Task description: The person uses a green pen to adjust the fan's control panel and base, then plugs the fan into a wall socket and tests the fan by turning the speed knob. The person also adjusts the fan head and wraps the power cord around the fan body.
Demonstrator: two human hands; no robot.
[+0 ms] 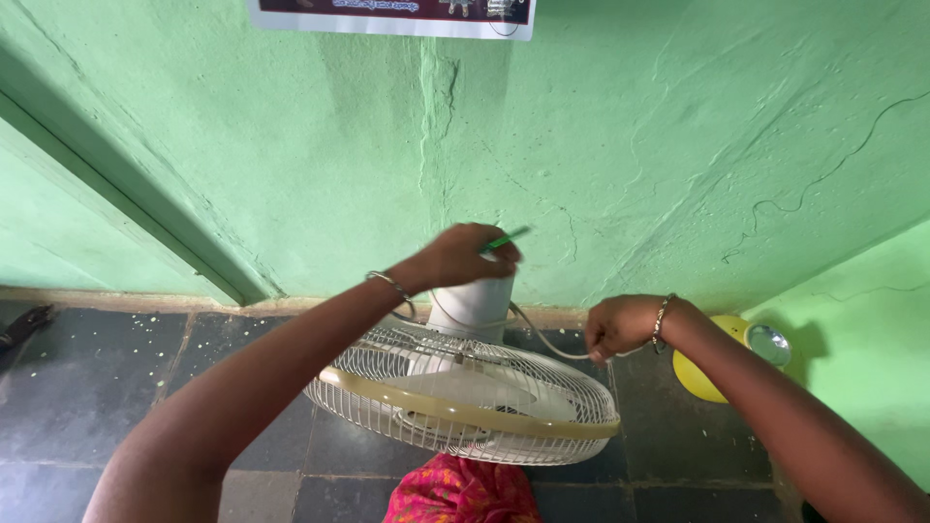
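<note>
Head view
Fan (465, 392): centre, grille facing down, white motor housing (473, 308) on top.
Left hand (463, 256): at 12 o'clock of the fan, closed round a green-handled tool (506, 238) above the housing.
Right hand (616, 325): at 3 o'clock, pinched shut on the white cord (542, 339).
Doing it well: probably keep the cord taut and aside, tool square, fan steady.
Sign (392, 15): 12 o'clock on the green wall, rectangular, dark with white border.
Yellow lamp (722, 363): on the floor, 3 o'clock.
</note>
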